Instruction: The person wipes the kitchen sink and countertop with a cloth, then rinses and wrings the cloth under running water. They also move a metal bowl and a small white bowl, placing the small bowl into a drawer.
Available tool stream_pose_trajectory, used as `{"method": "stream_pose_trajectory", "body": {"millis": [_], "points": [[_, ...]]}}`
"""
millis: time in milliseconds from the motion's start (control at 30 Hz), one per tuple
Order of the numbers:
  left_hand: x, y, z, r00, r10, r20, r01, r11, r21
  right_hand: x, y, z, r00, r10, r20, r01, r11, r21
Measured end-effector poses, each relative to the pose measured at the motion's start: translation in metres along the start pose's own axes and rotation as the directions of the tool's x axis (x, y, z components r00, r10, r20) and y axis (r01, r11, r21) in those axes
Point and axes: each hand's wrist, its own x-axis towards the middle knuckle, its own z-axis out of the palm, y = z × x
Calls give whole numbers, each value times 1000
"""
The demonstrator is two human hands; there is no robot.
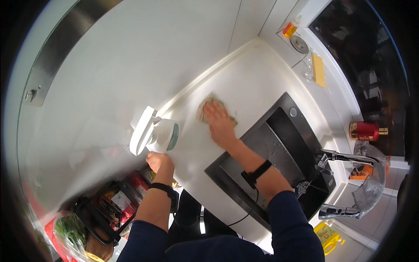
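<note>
My right hand (220, 122) lies with its palm down on a crumpled beige cloth (203, 113), pressed to the white countertop (193, 163). The cloth's edges stick out around the fingers. My left hand (158, 160), with its fingers curled, is at the counter's left edge, just below a white appliance with a teal band (162, 135). Whether that hand touches the appliance or holds anything cannot be told. Both wrists wear black bands with small devices, and a thin dark cable hangs from the right one.
A dark sink (275, 144) with a chrome pull-out faucet (350, 159) is set into the counter at right. On the ledge are a yellow sponge (318, 70), a metal lid (299, 44) and a red bottle (365, 131). Packaged goods fill a black rack (95, 222) at lower left.
</note>
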Motion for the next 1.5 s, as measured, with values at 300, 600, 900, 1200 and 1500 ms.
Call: {"method": "stream_pose_trajectory", "body": {"millis": [300, 600, 900, 1200, 1500], "points": [[1, -5, -2, 996, 70, 53, -69, 997, -23, 8, 99, -112, 902, 320, -289, -280, 944, 173], [8, -8, -1, 990, 5, 141, 6, 997, -77, 35, 148, -86, 833, 552, 30, -499, 774, -389], [3, -7, -4, 971, 166, 172, -178, 982, 60, 60, 197, -52, 851, 445, -278, -523, 764, -379], [-3, 2, -6, 994, -15, 110, 7, 997, 74, 27, 13, -4, 999, -17, -46, 11, 992, -127], [9, -9, 6, 995, 68, 72, -75, 992, 97, 3, 53, -41, 957, -115, 266, 143, 986, -88]]}}
